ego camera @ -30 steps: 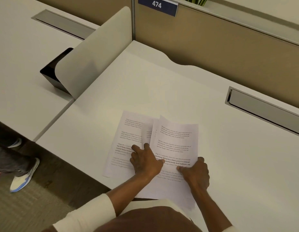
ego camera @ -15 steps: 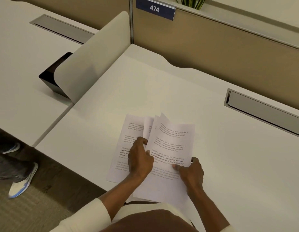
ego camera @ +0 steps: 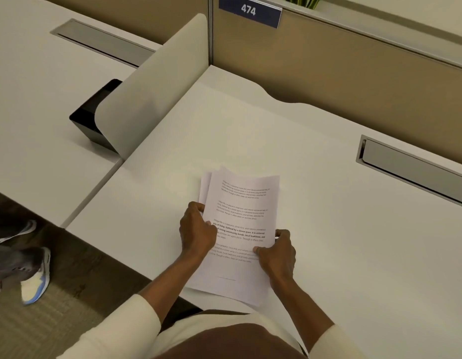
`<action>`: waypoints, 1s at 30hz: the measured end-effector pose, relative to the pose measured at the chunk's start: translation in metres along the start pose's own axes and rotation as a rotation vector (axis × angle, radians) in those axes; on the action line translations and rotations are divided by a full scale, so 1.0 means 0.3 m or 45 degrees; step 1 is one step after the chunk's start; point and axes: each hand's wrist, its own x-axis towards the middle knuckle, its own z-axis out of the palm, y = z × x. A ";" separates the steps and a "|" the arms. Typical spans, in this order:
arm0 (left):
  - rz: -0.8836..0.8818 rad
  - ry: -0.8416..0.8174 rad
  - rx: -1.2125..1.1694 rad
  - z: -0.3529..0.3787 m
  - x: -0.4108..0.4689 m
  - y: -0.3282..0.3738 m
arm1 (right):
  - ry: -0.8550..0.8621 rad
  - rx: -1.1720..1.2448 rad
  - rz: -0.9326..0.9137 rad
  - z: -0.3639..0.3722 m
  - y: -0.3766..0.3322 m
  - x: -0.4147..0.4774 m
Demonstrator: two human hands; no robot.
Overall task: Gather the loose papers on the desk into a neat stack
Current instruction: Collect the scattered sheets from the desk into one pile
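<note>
The left hand [ego camera: 197, 230] curls its fingers around the left edge of a bundle of white printed paper sheets [ego camera: 240, 229], while the right hand [ego camera: 277, 253] pinches the right edge, thumb on the top page. The sheets lie nearly squared, a few edges fanning out at the upper left, near the front edge of the white laminate desk [ego camera: 328, 229]. Farther off stand a pale curved divider panel [ego camera: 152, 92] and a grey metal cable flap [ego camera: 416, 172].

The person wears a cream long-sleeved top, its left sleeve [ego camera: 115, 330] and right sleeve [ego camera: 336, 340] pushed up to the elbows, forearms bare. A brown garment [ego camera: 232, 343] covers the lap. No rings or watch show.
</note>
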 end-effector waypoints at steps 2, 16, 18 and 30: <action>-0.003 0.008 0.145 0.005 0.005 -0.012 | 0.017 -0.054 0.003 0.017 -0.003 -0.010; -0.205 -0.156 0.426 -0.018 0.082 0.035 | 0.091 -0.144 0.058 0.027 -0.024 0.000; -0.173 -0.121 0.456 -0.015 0.088 0.026 | 0.080 -0.114 0.084 0.030 -0.028 -0.003; -0.385 -0.157 0.251 -0.014 0.131 -0.014 | 0.057 -0.075 0.136 0.049 -0.031 -0.002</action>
